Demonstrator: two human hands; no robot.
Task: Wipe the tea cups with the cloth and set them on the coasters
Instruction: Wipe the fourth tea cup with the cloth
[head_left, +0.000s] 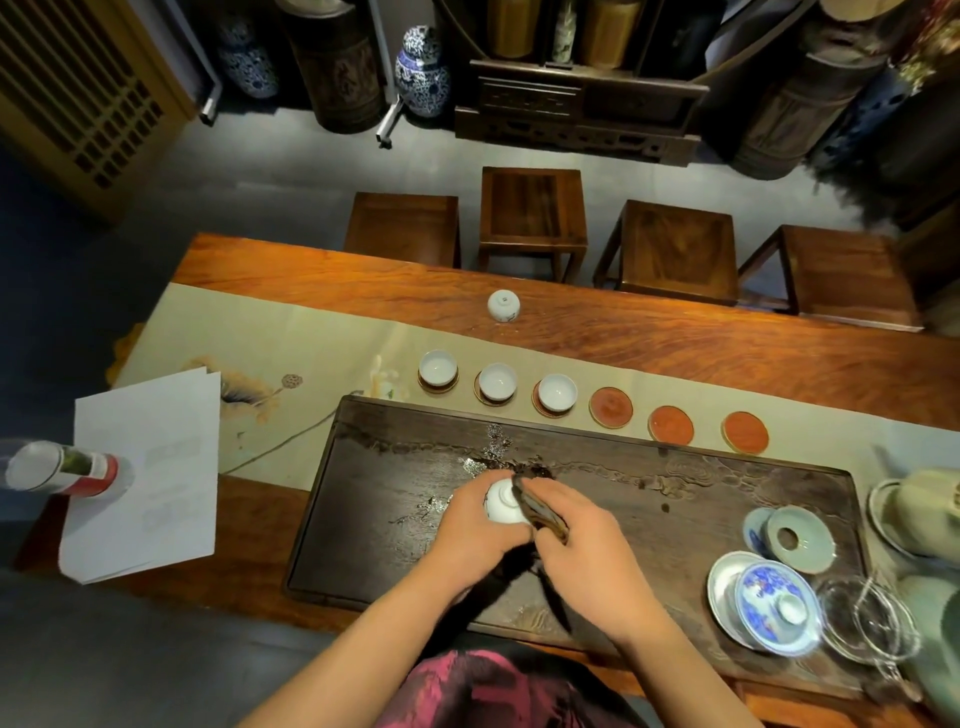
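Left hand (470, 530): we hold the tea cup (503, 501) with fingers curled round its wall, above the middle of the dark tea tray (675, 499). We keep this grip firm but light; glazed porcelain will likely slip if damp.
Right hand (587, 540): we pinch the dark cloth (540, 512) against the cup's right side. We advise turning the cup with the left hand while the cloth stays pressed, covering wall, rim and interior.
Next placement: three cups stand on the three left coasters along the tray's far edge. The first bare coaster (611, 407) lies just right of them; two more bare ones follow. We set the cup there upright and centred.
Remaining cup: one inverted cup (503, 305) rests toward the table's far edge (675, 312), well apart from the coasters.
Hazard: lidded ware and glass crowd the tray's near right corner; we keep elbows clear.
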